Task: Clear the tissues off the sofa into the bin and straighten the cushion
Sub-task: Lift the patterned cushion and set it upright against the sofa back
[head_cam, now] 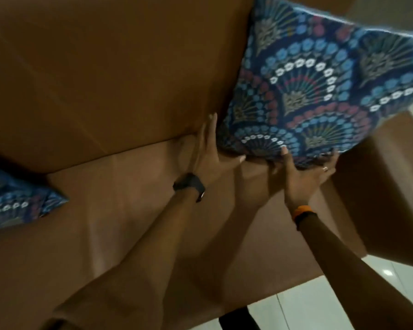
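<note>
Two hands are working the patterned cushion [315, 86] into the sofa's right-hand corner, where the brown backrest [105, 67] is meeting the armrest [379, 186]. The left hand [212, 151] is lying flat and open against the cushion's left edge, fingers stretched up along the seam, gripping nothing; it seems to be acting as a stop and pressing the side square. The right hand [305, 172] is cupping the bottom edge from beneath, its fingers curling up around the fabric in a loose hold, probably to lift and tip the cushion back so that it is leaning on the backrest. The cushion is sitting tilted, its lower edge just above the seat [134, 210], so the straightening looks underway rather than finished. No tissues are showing on the seat, and no bin is in view. A second cushion [17, 206] in the same print is lying at the left edge. A dark watch [188, 185] and an orange band [302, 211] are circling the wrists; no writing or brand is readable anywhere.
</note>
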Demonstrator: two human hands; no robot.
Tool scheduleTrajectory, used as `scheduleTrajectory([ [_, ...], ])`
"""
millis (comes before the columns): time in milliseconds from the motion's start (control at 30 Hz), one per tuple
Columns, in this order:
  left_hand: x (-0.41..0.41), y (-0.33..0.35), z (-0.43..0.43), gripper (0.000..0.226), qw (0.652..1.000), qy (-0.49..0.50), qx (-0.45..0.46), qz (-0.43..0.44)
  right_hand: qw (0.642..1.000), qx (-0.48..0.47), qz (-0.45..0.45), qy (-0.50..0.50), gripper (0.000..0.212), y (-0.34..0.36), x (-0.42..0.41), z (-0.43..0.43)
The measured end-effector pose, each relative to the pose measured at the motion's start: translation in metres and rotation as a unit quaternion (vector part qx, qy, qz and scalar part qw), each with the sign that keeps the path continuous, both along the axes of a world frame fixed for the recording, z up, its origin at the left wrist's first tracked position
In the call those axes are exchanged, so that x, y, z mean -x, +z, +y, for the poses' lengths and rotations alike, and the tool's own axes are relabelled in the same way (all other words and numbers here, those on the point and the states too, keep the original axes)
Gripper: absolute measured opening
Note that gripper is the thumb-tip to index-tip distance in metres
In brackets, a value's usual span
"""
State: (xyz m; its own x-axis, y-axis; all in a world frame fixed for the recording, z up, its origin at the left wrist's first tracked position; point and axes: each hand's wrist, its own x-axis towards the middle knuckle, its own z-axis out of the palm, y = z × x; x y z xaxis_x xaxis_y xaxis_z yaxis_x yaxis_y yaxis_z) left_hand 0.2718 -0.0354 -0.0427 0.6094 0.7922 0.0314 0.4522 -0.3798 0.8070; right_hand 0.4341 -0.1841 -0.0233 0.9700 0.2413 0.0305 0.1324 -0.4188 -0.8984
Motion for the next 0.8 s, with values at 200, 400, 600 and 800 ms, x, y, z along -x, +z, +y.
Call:
scheduleTrajectory([
  [200,-0.082,0.045,0.032,0.127,0.979,0.04,0.198,-0.039,0.982,-0.025,0.129,0.138,0.125,0.005,-0.094,-0.01],
  [400,-0.046,0.046,-0.006,0.115,0.967,0.103,0.201,-0.116,0.962,-0.057,0.117,0.238,0.098,0.02,-0.089,0.002],
  [600,0.027,0.029,-0.023,0.102,0.947,0.239,0.152,-0.153,0.928,-0.044,0.077,0.361,0.082,0.021,-0.043,0.045],
  [800,0.038,0.018,-0.009,0.096,0.947,0.208,0.196,-0.144,0.934,-0.028,0.1,0.341,0.07,0.0,-0.028,0.055],
])
